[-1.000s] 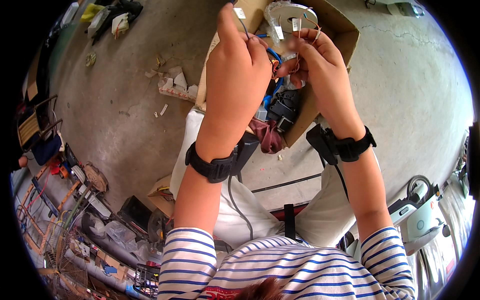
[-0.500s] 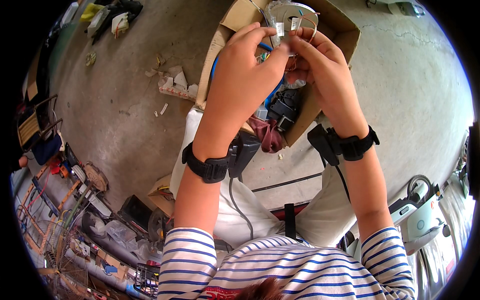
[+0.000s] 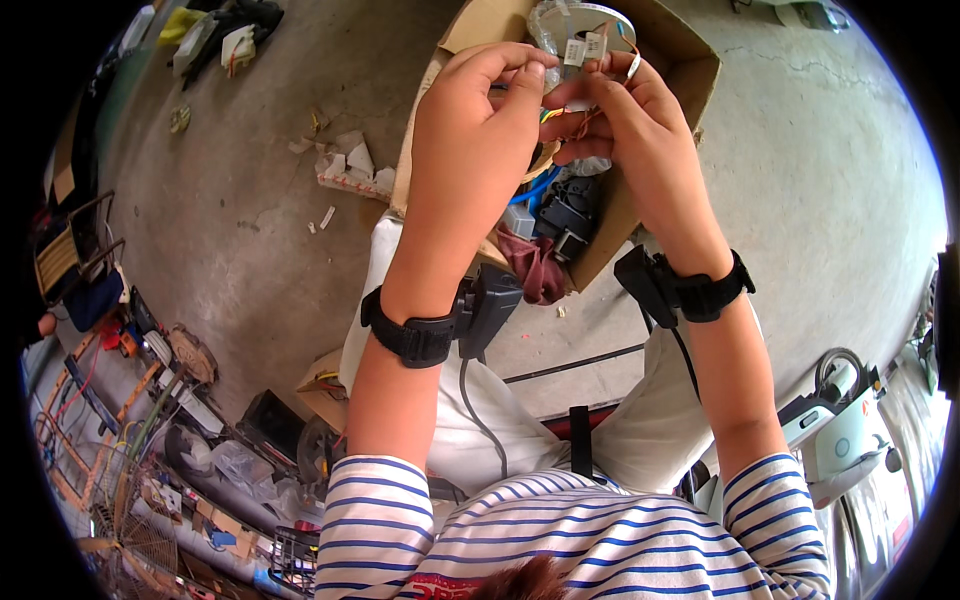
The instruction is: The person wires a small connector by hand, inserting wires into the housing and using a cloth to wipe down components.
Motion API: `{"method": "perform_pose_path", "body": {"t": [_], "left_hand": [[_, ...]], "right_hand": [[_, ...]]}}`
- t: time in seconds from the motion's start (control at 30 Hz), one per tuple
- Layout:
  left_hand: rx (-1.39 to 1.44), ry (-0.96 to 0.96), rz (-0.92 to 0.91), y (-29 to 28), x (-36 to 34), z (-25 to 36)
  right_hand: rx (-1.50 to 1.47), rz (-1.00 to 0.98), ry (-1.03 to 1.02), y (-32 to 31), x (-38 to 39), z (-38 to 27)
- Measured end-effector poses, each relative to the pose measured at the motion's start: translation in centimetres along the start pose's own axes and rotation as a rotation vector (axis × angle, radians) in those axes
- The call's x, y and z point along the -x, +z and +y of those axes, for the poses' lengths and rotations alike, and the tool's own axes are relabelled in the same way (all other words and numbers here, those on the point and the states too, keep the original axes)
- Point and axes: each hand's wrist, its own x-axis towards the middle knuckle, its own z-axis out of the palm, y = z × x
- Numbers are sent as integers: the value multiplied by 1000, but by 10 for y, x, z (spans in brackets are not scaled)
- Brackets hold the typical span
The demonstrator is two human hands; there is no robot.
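Note:
My left hand point(image 3: 470, 130) is closed at the upper middle of the head view, thumb against fingers; what it grips is hidden. My right hand point(image 3: 645, 130) pinches thin coloured wires point(image 3: 555, 115) with white label tags point(image 3: 595, 45) on them, just right of my left fingertips. Both hands are over an open cardboard box point(image 3: 675, 80). In it lie a white reel point(image 3: 580, 18) in clear plastic, blue cable point(image 3: 540, 185), black parts point(image 3: 570, 215) and a maroon cloth point(image 3: 535, 265), partly behind my hands.
The box stands at my knees over the concrete floor point(image 3: 240, 250), with torn cardboard point(image 3: 345, 160) beside it. Piled parts and wires point(image 3: 190, 460) fill the lower left. A white scooter point(image 3: 840, 440) is at the right. Another person's hand point(image 3: 45, 325) shows at the far left edge.
My left fingertips came down and right from the box's top toward my right hand, and the dark wire they held no longer shows there. The label tags now sit beside each other.

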Motion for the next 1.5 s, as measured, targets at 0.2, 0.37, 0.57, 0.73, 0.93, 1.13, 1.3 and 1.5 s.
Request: {"method": "perform_pose_path", "body": {"t": [0.2,0.37,0.57,0.73,0.93,1.13,1.3,1.5], "left_hand": [[-67,7,-27,0,1,4],[-189,37,-41,4,3,5],[-218,27,-27,3,2,6],[-210,0,-11,4,3,9],[-192,-42,-16,3,3,12],[-205,-17,-72,4,5,6],[-141,-69,-189,7,5,3],[-40,-45,-147,5,0,-9]], "right_hand": [[143,-5,13,1,3,-2],[244,29,-13,5,4,1],[259,41,-27,8,5,1],[256,107,-57,7,3,1],[205,105,-59,6,3,3],[152,78,-62,6,2,4],[130,83,-25,4,3,1],[38,75,-38,2,1,6]]}}
